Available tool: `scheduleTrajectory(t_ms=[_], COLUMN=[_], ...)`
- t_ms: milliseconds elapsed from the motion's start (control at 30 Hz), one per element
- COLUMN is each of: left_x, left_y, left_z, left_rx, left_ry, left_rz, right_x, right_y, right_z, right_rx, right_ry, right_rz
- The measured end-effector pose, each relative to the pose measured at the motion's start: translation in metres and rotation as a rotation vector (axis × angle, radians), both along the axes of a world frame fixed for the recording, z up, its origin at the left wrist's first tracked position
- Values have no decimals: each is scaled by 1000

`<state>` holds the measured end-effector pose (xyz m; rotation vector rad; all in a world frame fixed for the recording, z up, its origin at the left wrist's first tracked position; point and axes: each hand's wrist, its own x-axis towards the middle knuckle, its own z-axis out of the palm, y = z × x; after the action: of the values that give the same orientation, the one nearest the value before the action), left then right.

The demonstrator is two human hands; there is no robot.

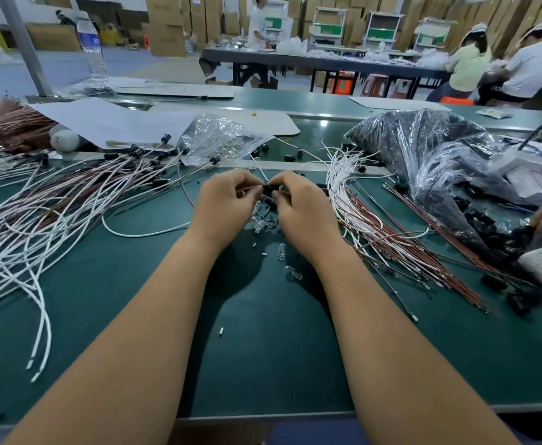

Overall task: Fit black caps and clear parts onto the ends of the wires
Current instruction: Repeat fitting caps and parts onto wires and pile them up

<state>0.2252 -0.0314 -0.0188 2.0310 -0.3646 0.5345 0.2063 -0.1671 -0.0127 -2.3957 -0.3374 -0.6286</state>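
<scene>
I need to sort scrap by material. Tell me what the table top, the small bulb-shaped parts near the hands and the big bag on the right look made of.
Table top: a matte dark green mat, probably rubber or vinyl; it shows only soft reflections.
Bulb-shaped parts: clear and glossy, glass or hard plastic; the view cannot settle which.
Bag: thin clear plastic film, crinkled with bright glints, black pieces showing through.

You're seated at a dark green surface in a wide workshop with a pale grey floor. Ahead of you, stacked cardboard boxes line the far wall. A long dark table crosses the room (people sit at its right end), with red plastic stools beneath it. White shelving racks stand behind. A grey post rises at your left.
</scene>
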Motion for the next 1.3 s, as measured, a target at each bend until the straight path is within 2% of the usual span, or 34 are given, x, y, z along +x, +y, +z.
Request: scheduleTrajectory(t_ms=[367, 967, 1300], left_x=[5, 3, -2], left_y=[13, 12, 5], left_z=[1, 0, 3], left_rx=[-146, -185, 26], left_ry=[91, 104, -55], left_rz=[46, -11, 50], right_x=[3, 3, 3], right_y=[-6, -5, -5], right_z=[0, 3, 0], right_rx=[213, 432, 381], right_ry=[-91, -66, -81], right_rz=[-72, -43, -30])
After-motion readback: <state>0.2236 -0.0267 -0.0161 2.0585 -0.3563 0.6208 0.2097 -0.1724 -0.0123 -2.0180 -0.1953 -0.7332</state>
